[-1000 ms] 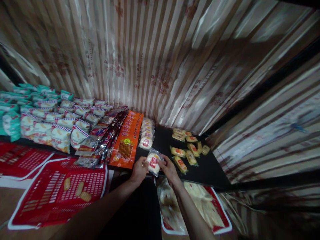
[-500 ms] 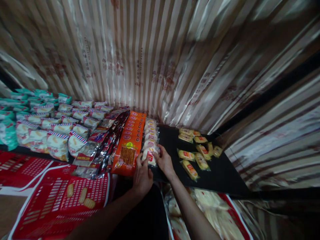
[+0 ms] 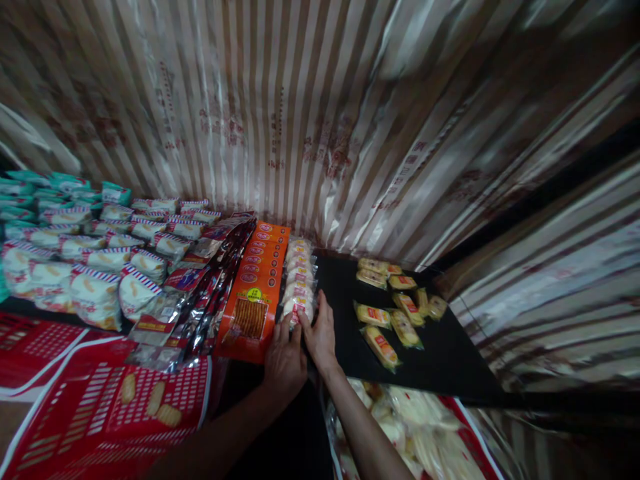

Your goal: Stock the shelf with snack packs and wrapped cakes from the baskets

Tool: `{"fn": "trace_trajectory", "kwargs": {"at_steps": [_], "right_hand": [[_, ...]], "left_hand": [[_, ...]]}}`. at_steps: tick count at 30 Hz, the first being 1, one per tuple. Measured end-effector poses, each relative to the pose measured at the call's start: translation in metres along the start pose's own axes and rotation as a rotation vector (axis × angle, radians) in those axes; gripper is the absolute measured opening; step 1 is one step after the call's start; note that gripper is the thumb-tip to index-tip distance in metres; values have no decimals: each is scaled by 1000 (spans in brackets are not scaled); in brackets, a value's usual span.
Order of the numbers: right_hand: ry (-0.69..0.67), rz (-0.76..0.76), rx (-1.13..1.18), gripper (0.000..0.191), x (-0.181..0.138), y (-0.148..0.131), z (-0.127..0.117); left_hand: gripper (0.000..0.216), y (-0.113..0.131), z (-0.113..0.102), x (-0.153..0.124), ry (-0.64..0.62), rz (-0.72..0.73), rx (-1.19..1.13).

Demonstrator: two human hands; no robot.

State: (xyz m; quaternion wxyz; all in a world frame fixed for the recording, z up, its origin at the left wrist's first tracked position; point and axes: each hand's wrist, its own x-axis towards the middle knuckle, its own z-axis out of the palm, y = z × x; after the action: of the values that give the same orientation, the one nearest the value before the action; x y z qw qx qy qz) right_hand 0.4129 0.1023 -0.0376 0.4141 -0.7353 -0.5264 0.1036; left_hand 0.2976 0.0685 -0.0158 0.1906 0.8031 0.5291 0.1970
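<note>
A row of round white cakes in clear wrappers (image 3: 300, 273) lies on the black shelf (image 3: 343, 360), running away from me. My left hand (image 3: 286, 360) is at the row's near end, its fingers stretched forward against the front cake. Along the right side of that end, my right hand (image 3: 321, 337) rests with its fingers extended and thumb apart, touching the front cake. Neither hand is wrapped round a packet. Orange snack packets (image 3: 257, 287) stand in an overlapping line just left of the row.
Dark red packets (image 3: 200, 293), white bags with striped tops (image 3: 95, 293) and green bags (image 3: 20, 190) fill the left. Several small yellow cakes (image 3: 380, 347) lie loose at right. Below are red baskets (image 3: 110, 427), one with bagged food (image 3: 425, 427). A striped curtain (image 3: 300, 120) hangs behind.
My right hand has shifted slightly left and its fingers have straightened along the row. The front cake now sits tighter against the row. The view has moved a little.
</note>
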Motion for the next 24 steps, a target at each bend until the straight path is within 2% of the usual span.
{"fn": "trace_trajectory", "kwargs": {"at_steps": [13, 20, 24], "right_hand": [[8, -37, 27, 49, 4, 1, 8], [-17, -41, 23, 48, 6, 2, 10], [11, -59, -66, 50, 8, 2, 10]], "left_hand": [[55, 2, -3, 5, 21, -8, 1], [55, -2, 1, 11, 110, 69, 30], [53, -5, 9, 11, 142, 65, 30]]}}
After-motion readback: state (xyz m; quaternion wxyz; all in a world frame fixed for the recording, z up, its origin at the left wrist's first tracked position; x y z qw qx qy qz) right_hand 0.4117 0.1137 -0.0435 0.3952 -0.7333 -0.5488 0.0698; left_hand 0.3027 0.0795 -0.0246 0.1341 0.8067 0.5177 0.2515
